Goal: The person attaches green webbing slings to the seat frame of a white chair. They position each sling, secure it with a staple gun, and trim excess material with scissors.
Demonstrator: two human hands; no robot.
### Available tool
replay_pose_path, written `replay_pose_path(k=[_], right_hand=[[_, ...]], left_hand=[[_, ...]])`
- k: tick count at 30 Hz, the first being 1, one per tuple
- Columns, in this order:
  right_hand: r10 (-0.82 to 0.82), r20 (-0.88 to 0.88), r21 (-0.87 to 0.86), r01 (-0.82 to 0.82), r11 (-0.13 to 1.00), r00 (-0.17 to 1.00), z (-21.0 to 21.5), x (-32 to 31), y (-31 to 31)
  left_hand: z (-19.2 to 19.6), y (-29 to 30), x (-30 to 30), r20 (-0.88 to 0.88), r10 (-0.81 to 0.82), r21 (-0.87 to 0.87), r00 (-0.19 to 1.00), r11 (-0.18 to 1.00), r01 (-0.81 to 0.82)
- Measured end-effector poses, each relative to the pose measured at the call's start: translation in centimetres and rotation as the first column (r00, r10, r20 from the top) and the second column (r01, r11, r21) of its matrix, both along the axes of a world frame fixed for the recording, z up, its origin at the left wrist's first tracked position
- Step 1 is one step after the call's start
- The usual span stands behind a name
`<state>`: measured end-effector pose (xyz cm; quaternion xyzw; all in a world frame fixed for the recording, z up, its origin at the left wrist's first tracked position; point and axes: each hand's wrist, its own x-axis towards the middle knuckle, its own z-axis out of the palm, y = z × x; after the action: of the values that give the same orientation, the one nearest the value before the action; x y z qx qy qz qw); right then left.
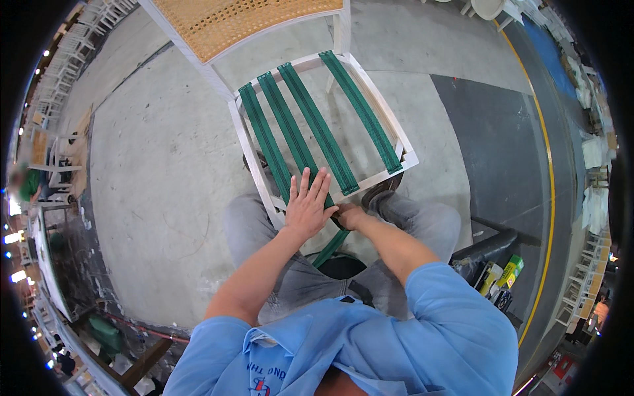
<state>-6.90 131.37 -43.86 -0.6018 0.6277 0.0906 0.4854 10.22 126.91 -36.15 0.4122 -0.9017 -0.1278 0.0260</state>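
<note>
A whitewashed wooden chair frame [241, 142] stands between my knees, its seat opening crossed by several green webbing straps [317, 125] from back rail to front rail. My left hand [306, 210] lies flat, fingers stretched, over the front end of the second strap from the left. Just right of it, my right hand [350, 216] is closed at the front rail on that strap, its fingertips partly hidden. A loose webbing tail [330, 249] hangs from there toward my lap. The strap farthest right [363, 112] stands apart from the others by a wider gap.
The chair's woven cane backrest [244, 23] rises at the far side. On the floor to my right lie a dark bag [485, 254] and a green and yellow box [510, 270]. A workbench [49, 257] stands at left, and rows of white chairs [63, 66] line the far left.
</note>
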Motion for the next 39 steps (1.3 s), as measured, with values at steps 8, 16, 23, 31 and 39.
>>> replay_pose_path(k=[8, 16, 23, 31, 39], right_hand=[[0.159, 0.123, 0.117, -0.173, 0.978, 0.98, 2.7, -2.5, 3.9], [0.222, -0.064, -0.062, -0.226, 0.972, 0.973, -4.8, -1.3, 0.0], [-0.703, 0.213, 0.24, 0.661, 0.711, 0.679, -3.7, -0.9, 2.3], [-0.933, 0.149, 0.988, 0.088, 0.127, -0.328, -2.8, 2.5, 0.2], [-0.864, 0.277, 0.947, 0.27, 0.173, -0.42, -4.6, 4.1, -7.7]], left_hand=[[-0.3, -0.4, 0.0, -0.016, -0.033, -0.027, 0.999, 0.999, 0.033], [-0.4, -0.7, -1.3, 0.027, -0.02, -0.064, 0.999, 0.998, 0.022], [-1.5, 0.2, 0.3, 0.049, 0.038, -0.051, 0.998, 0.998, -0.035], [-0.6, -0.5, -1.3, 0.058, 0.009, -0.04, 0.998, 0.999, -0.006], [-0.7, -0.2, -0.7, 0.018, 0.05, 0.004, 0.999, 0.999, -0.05]])
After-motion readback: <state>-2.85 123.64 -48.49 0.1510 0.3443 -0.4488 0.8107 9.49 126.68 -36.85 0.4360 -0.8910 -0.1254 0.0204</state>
